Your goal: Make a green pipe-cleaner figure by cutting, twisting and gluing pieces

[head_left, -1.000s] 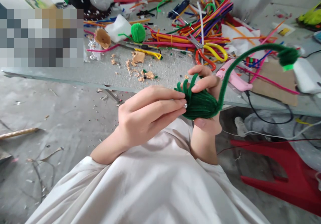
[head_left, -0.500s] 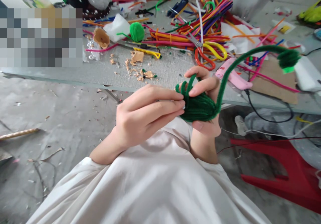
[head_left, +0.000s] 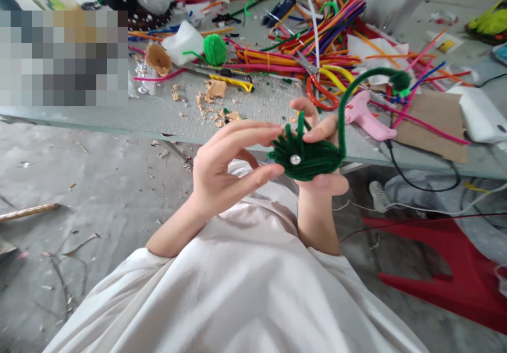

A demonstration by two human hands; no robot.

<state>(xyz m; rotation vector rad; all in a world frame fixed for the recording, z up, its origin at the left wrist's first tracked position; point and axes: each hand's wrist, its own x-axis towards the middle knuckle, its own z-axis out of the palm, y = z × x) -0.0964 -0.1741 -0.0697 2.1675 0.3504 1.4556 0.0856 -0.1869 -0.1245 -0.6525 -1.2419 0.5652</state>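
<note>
My right hand (head_left: 322, 155) grips a dark green pipe-cleaner figure (head_left: 317, 158) from behind and below, thumb and fingers closed round its wound body. A long curved neck rises from the body to a small green head (head_left: 399, 81) over the table. A small white pearl bead (head_left: 295, 159) sits on the body's near side. My left hand (head_left: 225, 168) is beside the figure with fingers spread; its fingertips touch the looped green ends at the figure's left. It holds nothing I can see.
The grey table (head_left: 158, 113) carries a heap of coloured pipe cleaners (head_left: 309, 41), orange-and-yellow scissors (head_left: 327, 84), a pink glue gun (head_left: 366, 118), a yellow utility knife (head_left: 229, 78), a green yarn ball (head_left: 214, 49), cardboard (head_left: 439, 118) and tan scraps. A red stool (head_left: 443, 268) stands lower right.
My left fingers have drawn back and opened, uncovering the pearl bead on the body. The figure has turned, and its head has swung left and nearer.
</note>
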